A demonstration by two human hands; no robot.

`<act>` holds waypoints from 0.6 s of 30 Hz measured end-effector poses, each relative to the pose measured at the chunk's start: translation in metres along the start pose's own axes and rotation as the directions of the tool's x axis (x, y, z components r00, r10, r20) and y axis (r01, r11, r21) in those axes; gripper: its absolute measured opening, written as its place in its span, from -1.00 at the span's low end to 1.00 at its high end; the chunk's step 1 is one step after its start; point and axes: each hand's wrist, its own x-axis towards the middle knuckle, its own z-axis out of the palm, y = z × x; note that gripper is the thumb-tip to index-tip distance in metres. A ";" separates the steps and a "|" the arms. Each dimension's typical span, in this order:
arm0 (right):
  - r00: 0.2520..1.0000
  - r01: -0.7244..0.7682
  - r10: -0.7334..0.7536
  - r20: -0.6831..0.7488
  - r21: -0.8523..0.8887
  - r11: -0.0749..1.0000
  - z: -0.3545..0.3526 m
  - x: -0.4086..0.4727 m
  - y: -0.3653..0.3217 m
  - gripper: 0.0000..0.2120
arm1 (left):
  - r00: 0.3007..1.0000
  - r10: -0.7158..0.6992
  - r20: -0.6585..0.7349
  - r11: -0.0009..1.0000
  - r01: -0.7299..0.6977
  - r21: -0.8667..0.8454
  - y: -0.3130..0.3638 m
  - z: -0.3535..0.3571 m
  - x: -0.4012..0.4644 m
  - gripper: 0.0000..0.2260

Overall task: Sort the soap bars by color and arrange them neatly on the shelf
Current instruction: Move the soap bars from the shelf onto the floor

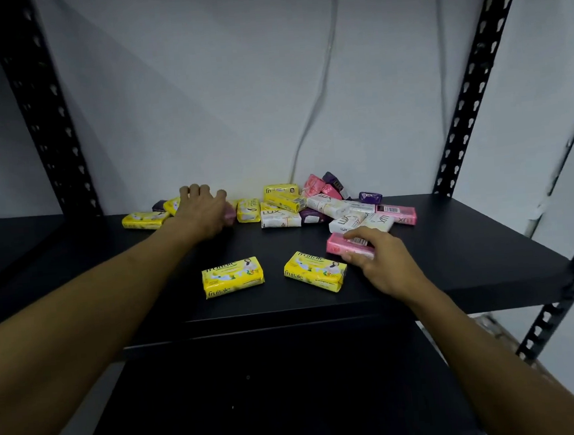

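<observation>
Two yellow soap bars (232, 277) (315, 272) are laid flat near the front edge of the black shelf (471, 264), between the two hands. Right hand (381, 261): a pink bar (349, 245) is grasped, thumb on top by the barcode, fingers curled under its near side; the bar is held just beside the right-hand yellow one. Left hand (206, 211): stretched to the back of the shelf, fingers curled over a pinkish bar (230, 214); whether it is actually gripped cannot be told. A mixed heap of soap bars (326, 205), yellow, white, pink and purple, is seen beyond the right hand. More yellow bars (145, 220) are seen just left of the left hand.
</observation>
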 end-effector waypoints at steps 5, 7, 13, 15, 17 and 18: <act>0.997 -0.060 0.060 -0.043 0.010 0.998 -0.002 -0.002 -0.006 -0.64 | 0.999 0.024 -0.044 0.830 -0.044 -0.556 0.000 -0.043 -0.046 -0.45; 0.995 -0.095 0.096 -0.039 0.040 0.995 -0.005 -0.007 -0.011 -0.63 | 0.994 0.066 -0.084 0.785 -0.104 -0.610 0.004 -0.058 -0.075 -0.42; 0.989 -0.093 0.134 -0.065 0.434 0.896 -0.018 -0.030 -0.046 -0.75 | 0.987 0.121 -0.110 0.762 -0.163 -0.627 0.019 -0.079 -0.129 -0.40; 0.995 -0.026 0.065 -0.074 0.444 0.895 -0.014 -0.036 -0.064 -0.76 | 0.986 0.148 -0.076 0.765 -0.163 -0.623 0.021 -0.078 -0.135 -0.42; 1.000 0.023 -0.022 -0.006 0.357 0.934 -0.002 -0.039 -0.077 -0.73 | 0.985 0.174 -0.005 0.780 -0.141 -0.610 0.024 -0.072 -0.141 -0.43; 0.998 0.049 -0.059 0.033 0.249 0.967 0.004 -0.039 -0.079 -0.71 | 0.983 0.177 0.043 0.784 -0.115 -0.610 0.025 -0.068 -0.144 -0.43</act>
